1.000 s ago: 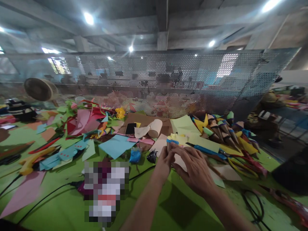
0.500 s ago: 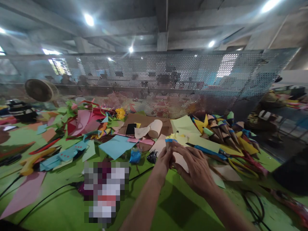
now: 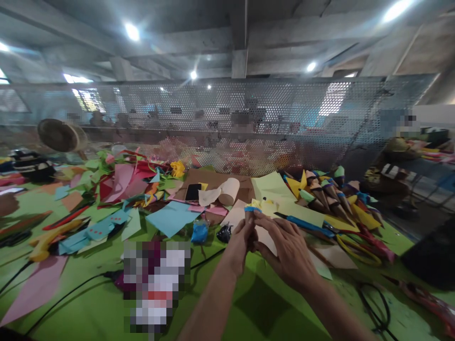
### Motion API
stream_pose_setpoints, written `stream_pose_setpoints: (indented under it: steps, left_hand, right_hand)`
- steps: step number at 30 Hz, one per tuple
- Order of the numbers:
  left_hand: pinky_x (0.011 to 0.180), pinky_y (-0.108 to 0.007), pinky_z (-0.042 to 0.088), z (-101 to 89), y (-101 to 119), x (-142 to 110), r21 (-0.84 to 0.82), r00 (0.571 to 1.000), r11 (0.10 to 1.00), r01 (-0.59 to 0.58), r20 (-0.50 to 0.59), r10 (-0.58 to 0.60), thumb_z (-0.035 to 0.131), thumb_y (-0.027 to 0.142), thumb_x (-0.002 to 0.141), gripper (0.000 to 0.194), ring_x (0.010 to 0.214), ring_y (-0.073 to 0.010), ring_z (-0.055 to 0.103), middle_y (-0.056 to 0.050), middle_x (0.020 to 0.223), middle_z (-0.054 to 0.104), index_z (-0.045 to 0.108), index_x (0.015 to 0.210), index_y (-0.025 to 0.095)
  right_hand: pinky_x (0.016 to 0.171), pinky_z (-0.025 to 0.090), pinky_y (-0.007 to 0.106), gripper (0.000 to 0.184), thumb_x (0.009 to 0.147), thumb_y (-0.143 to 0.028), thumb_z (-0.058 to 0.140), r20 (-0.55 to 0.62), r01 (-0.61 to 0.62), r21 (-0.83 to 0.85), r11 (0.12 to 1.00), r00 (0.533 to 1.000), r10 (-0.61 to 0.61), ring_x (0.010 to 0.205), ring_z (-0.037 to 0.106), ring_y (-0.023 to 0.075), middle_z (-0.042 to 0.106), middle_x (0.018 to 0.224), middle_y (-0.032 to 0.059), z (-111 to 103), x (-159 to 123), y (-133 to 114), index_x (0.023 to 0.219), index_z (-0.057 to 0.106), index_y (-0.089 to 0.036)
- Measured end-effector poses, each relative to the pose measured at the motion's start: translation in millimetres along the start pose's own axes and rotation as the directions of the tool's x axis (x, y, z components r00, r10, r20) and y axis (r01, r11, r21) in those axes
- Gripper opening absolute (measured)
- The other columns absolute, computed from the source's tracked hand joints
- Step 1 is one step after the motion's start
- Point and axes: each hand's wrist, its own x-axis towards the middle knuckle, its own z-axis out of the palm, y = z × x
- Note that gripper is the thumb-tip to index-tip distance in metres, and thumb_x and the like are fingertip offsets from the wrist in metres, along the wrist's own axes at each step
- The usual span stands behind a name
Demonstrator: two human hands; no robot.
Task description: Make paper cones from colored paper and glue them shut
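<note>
My left hand (image 3: 242, 239) is closed around a small brown paper cone (image 3: 249, 215), its lower part hidden by the fingers. A band of blue clay (image 3: 251, 209) rims the cone's upper end. My right hand (image 3: 286, 244) is beside it, fingers bent and spread, thumb apart. Its fingertips touch the cone near the blue band. Behind the hands lie pale yellow paper (image 3: 295, 208) and a peach sheet (image 3: 266, 239). A blue clay lump (image 3: 199, 232) and a black lump (image 3: 224, 233) in clear wrap lie left of my left hand.
Scissors with yellow handles (image 3: 359, 248) and a pile of brown paper cones (image 3: 329, 194) lie right. Coloured paper scraps (image 3: 121, 182), a phone (image 3: 193, 192) and a yellow glue gun (image 3: 53, 239) with its cable are left. A perforated metal screen (image 3: 213, 123) stands behind.
The blue-rimmed cone has turned or dipped slightly in my left hand, and my right fingertips have shifted a little against its top. At far left, part of another person's hand has appeared.
</note>
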Motion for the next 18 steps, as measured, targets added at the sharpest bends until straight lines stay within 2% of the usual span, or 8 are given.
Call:
stream_pose_setpoints:
  steps: [6,18]
  left_hand:
    - [0.049,-0.02,0.024,1.3,0.6,-2.2,-0.072,1.0,0.997,0.018,0.021,-0.017,0.077,0.059,0.07,0.049,0.052,-0.0065,0.031,0.007,0.06,0.04,0.051,0.08,0.019]
    - [0.049,-0.02,0.026,-2.4,-3.8,1.4,-0.038,1.0,0.999,0.008,0.027,-0.007,0.069,0.065,0.075,0.05,0.054,-0.0071,0.036,0.005,0.063,0.045,0.056,0.08,0.017]
  right_hand:
    - [0.093,0.039,0.044,0.039,0.095,-0.029,0.052,-0.019,0.0,0.005,1.0,1.0,0.0,0.115,0.053,0.0284,0.054,0.144,0.0086,-1.4,-0.6,1.1,0.134,0.047,-0.023]
    - [0.092,0.04,0.045,0.04,0.096,-0.03,0.052,0.004,0.001,0.017,1.0,1.0,-0.001,0.115,0.054,0.028,0.055,0.144,0.0086,-1.8,-0.5,-1.8,0.135,0.046,-0.024]
